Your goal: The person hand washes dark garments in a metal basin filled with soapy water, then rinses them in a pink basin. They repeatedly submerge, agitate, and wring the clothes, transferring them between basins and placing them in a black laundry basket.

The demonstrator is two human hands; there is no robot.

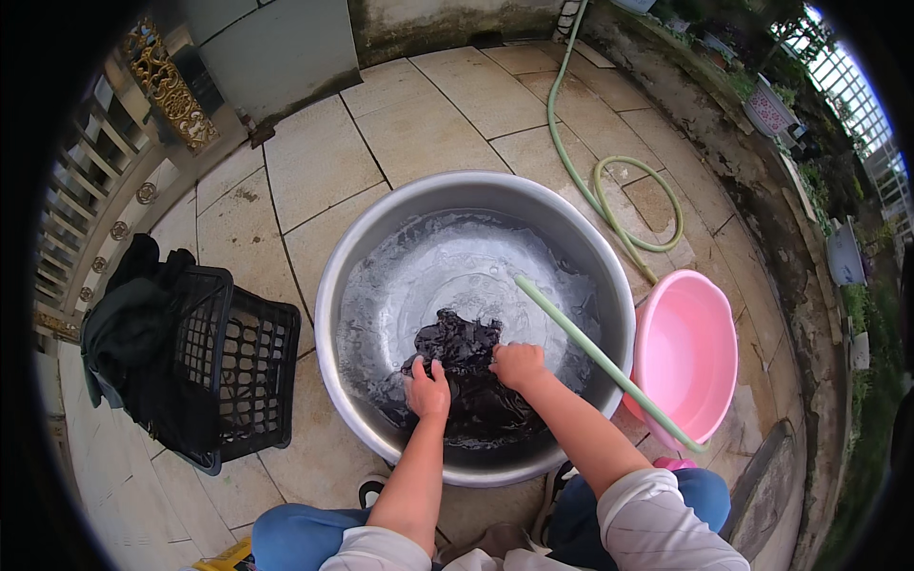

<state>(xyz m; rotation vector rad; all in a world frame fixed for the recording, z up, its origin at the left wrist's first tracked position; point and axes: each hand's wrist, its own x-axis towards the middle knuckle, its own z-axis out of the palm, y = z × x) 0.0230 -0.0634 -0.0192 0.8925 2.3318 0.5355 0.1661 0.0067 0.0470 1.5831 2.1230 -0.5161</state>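
Note:
A large round metal basin (571, 208) stands on the paving before me, with water (457, 246) in it. In the water near my side lies a wet black cloth (460, 339), partly under the surface. My right hand (515, 364) has its fingers curled round the cloth's right edge. At the cloth's left side my left hand (428, 389) is partly in the water, thumb and fingers apart; whether it pinches the fabric is not plain. A pale green hose (571, 328) crosses the basin's right rim, its end over the water.
A pink plastic basin (685, 357) stands right of the metal one. On the left, a black plastic crate (260, 371) holds dark clothes (143, 335). The hose's loop (675, 207) lies on the tiles. Planters (770, 107) line the right wall.

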